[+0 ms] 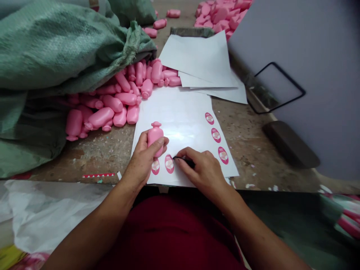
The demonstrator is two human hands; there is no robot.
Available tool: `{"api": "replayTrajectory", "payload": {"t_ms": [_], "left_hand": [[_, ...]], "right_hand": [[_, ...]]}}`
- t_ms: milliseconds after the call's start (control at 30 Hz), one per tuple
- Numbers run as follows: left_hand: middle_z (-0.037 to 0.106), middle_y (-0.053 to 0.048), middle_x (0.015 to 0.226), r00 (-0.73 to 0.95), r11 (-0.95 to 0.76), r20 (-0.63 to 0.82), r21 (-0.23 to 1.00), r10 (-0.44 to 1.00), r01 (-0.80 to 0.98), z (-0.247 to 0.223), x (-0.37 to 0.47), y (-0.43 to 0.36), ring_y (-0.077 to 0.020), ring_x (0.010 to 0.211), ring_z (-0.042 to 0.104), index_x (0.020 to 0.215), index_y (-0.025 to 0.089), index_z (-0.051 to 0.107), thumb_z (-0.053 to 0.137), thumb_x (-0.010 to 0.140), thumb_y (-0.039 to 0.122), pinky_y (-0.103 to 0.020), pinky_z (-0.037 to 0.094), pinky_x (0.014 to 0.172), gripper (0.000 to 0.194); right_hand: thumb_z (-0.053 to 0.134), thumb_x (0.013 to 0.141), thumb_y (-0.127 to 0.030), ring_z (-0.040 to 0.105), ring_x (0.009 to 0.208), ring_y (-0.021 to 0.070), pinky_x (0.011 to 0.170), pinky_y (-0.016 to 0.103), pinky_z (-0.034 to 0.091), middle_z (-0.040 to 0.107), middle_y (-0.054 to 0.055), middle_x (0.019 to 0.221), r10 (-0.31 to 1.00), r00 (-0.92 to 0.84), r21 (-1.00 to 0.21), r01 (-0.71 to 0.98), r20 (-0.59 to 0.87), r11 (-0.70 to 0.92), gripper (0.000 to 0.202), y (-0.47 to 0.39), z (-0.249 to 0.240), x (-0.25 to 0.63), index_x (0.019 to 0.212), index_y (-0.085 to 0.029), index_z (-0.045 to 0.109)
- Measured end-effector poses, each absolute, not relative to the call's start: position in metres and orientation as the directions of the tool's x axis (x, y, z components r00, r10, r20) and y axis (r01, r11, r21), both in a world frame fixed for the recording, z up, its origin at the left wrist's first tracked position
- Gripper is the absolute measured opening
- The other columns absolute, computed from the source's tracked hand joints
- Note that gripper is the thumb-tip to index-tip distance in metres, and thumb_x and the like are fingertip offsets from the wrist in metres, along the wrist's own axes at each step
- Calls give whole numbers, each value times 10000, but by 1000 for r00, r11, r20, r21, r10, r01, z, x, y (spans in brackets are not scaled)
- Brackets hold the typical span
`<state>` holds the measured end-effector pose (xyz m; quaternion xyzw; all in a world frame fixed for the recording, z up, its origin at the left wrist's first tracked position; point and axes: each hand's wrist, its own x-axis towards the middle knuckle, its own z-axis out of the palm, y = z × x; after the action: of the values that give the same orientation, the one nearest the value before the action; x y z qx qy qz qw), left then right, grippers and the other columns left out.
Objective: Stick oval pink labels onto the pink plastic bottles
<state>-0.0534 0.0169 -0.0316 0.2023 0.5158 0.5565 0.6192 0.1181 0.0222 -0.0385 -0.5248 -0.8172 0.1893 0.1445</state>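
My left hand (144, 157) is closed around a small pink plastic bottle (155, 135), held upright above the lower left of a white sticker sheet (180, 112). Pinched in my right hand (201, 165) is a thin dark pointed tool (189, 162); most of it is hidden by the fingers, so its kind is unclear. Its tip meets the edge of an oval pink sticker (169, 164) near the sheet's front. Another oval sticker (155, 166) lies partly under my left hand. Several more stickers (216, 135) run down the sheet's right side.
A green woven sack (70, 48) lies at the left, with a heap of pink bottles (112, 103) at its mouth. Blank white sheets (202, 56) lie behind the sticker sheet. More pink pieces (222, 17) are piled at the back. A grey panel (309, 93) stands at the right.
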Motion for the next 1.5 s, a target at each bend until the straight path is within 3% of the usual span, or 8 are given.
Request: {"api": "replayTrajectory", "payload": {"t_ms": [367,500,600,700,867,1033,1200,1500], "left_hand": [[694,-24,894,-154,287,-417,807,896,-516,-30,-54,17,-171,945,668,1007,194,568,709,811,290,-395,476,1009,260],[701,-21,881,-157,275,-414,798,897,-536,-31,-54,18,-167,924,675,1054,196,573,730,795,277,-379,483,992,313],[706,-23,884,-151,278,-415,796,897,-537,-33,-56,19,-173,935,682,1050,199,571,748,780,275,-377,489,986,331],[702,-23,903,-153,278,-410,805,899,-525,-32,-56,17,-184,949,693,1045,198,562,780,766,286,-357,513,944,365],[686,-16,968,7,363,-429,754,903,-547,-14,-48,4,-132,803,668,1148,207,580,793,799,365,-249,525,736,439],[659,-20,930,140,447,-496,581,857,-681,2,-36,-5,-131,813,657,1174,206,620,611,923,551,-259,546,775,426],[684,-55,970,147,431,-465,595,873,-678,3,-31,-7,-186,937,678,1136,202,646,513,945,618,-303,557,840,477],[685,-65,1017,98,391,-430,675,898,-625,0,-28,-11,-196,975,665,1160,198,642,574,895,654,-296,548,808,532]], "right_hand": [[557,938,-375,479,528,143,710,345,270,712,11,681,911,-401,-359,839,100,409,228,19,-41,111,806,-208,640],[631,856,-443,474,546,145,646,322,314,593,-22,586,946,-317,-605,768,-72,211,282,26,-34,114,690,-220,583],[645,814,-485,441,551,132,552,283,317,499,-43,581,933,-308,-859,512,-186,-2,328,31,-24,121,651,-229,522],[665,781,-504,381,536,119,516,274,311,444,-50,580,927,-314,-942,320,-204,-99,341,33,-13,126,646,-233,508],[655,772,-450,418,574,131,537,277,333,478,-39,595,939,-303,-959,271,-166,-82,228,28,-3,124,742,-225,625],[677,773,-448,438,564,122,555,277,337,504,-45,597,948,-290,-960,276,-135,-52,229,22,-2,124,810,-222,683],[657,787,-456,471,597,137,579,296,344,572,-20,641,944,-292,-954,292,-154,-65,241,22,-4,126,816,-222,703],[648,791,-470,468,608,141,589,303,346,593,-9,666,951,-262,-951,299,-162,-80,259,22,-5,125,783,-216,698]]}}
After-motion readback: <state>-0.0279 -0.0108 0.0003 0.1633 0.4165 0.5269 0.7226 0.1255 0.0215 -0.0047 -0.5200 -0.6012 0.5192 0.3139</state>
